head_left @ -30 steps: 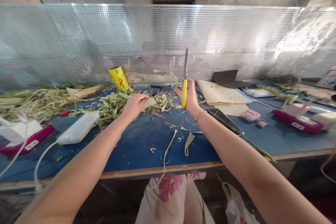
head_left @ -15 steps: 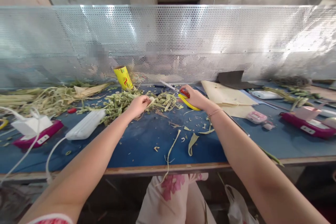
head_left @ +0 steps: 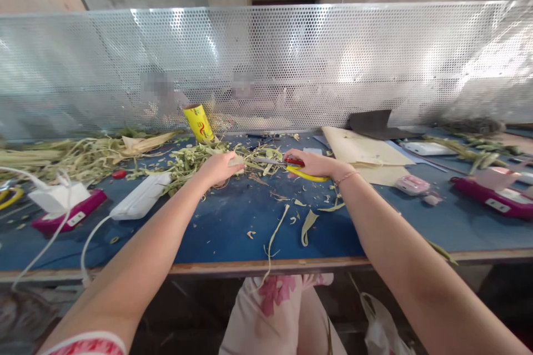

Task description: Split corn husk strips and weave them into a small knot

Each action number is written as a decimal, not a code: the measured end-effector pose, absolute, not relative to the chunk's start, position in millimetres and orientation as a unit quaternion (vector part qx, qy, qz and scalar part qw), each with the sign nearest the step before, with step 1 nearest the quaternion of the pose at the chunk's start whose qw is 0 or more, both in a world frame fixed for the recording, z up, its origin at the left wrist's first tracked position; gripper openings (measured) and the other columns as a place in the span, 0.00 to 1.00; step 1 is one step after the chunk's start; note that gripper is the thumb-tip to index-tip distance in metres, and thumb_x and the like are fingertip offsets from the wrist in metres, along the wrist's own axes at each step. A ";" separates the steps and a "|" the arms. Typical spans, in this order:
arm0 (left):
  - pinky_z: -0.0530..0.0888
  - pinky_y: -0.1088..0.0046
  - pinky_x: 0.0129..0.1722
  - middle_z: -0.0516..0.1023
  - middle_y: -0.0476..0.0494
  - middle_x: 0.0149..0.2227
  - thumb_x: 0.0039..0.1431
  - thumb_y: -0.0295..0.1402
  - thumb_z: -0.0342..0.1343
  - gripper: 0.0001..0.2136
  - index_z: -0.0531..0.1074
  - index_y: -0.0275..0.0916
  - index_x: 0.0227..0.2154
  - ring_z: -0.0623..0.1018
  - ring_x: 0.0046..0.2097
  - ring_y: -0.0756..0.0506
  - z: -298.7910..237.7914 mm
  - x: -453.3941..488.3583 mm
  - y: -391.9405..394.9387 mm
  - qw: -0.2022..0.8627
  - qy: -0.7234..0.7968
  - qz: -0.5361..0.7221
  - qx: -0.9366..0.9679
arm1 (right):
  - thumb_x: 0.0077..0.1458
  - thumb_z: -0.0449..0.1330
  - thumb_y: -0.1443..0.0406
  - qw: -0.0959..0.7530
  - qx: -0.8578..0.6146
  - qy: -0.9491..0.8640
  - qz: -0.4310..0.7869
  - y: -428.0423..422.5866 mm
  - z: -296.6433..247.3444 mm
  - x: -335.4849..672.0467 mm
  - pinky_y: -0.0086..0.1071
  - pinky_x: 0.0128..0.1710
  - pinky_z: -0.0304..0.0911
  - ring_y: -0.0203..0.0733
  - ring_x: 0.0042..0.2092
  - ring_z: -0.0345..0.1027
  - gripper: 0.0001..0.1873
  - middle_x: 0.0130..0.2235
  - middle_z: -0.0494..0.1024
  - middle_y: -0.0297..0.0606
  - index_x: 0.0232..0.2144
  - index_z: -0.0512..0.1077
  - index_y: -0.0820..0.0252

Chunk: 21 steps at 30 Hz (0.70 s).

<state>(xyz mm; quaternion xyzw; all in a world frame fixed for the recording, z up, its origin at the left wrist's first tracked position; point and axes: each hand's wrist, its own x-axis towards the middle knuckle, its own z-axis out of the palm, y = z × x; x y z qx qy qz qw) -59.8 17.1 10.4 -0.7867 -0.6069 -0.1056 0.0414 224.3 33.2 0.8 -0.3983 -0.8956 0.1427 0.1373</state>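
Note:
My right hand (head_left: 310, 163) grips scissors (head_left: 308, 176) with yellow and red handles. Their metal blades point left, toward my left hand (head_left: 220, 168). That hand is closed in a pinch on a pale strip of dried plant (head_left: 236, 161), mostly covered by the fingers. Around and behind my left hand lies a heap of cut green-tan plant scraps (head_left: 187, 161). Whether the blades touch the strip, I cannot tell.
A yellow printed tube (head_left: 199, 123) stands behind the scraps. White power adapter (head_left: 141, 197), magenta power strip (head_left: 70, 213) and cables lie left. Tan paper sheets (head_left: 362, 147) and a pink case (head_left: 412, 184) lie right. A perforated metal screen (head_left: 291, 66) closes off the back.
The scissors have swung down from pointing up-left to nearly level, with their blades nearer my left hand. My left hand has turned slightly, still pinching the strip.

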 end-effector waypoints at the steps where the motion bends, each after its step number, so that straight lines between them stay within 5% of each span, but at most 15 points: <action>1: 0.59 0.75 0.25 0.71 0.44 0.25 0.51 0.52 0.43 0.21 0.67 0.39 0.32 0.70 0.28 0.46 9.7 -59.4 17.0 0.043 -0.602 -0.105 -0.790 | 0.47 0.55 0.48 0.137 -0.394 -0.897 0.143 32.4 0.8 223.0 0.37 0.41 0.61 0.43 0.40 0.67 0.26 0.44 0.72 0.39 0.45 0.61 0.52; 21: 0.61 0.75 0.27 0.71 0.45 0.27 0.50 0.54 0.44 0.21 0.67 0.40 0.31 0.70 0.29 0.47 5.7 -54.0 13.1 0.010 -0.538 -0.127 -0.833 | 0.45 0.55 0.47 0.118 -0.392 -0.897 0.165 22.8 10.0 215.2 0.36 0.39 0.61 0.43 0.40 0.68 0.25 0.43 0.74 0.36 0.44 0.67 0.49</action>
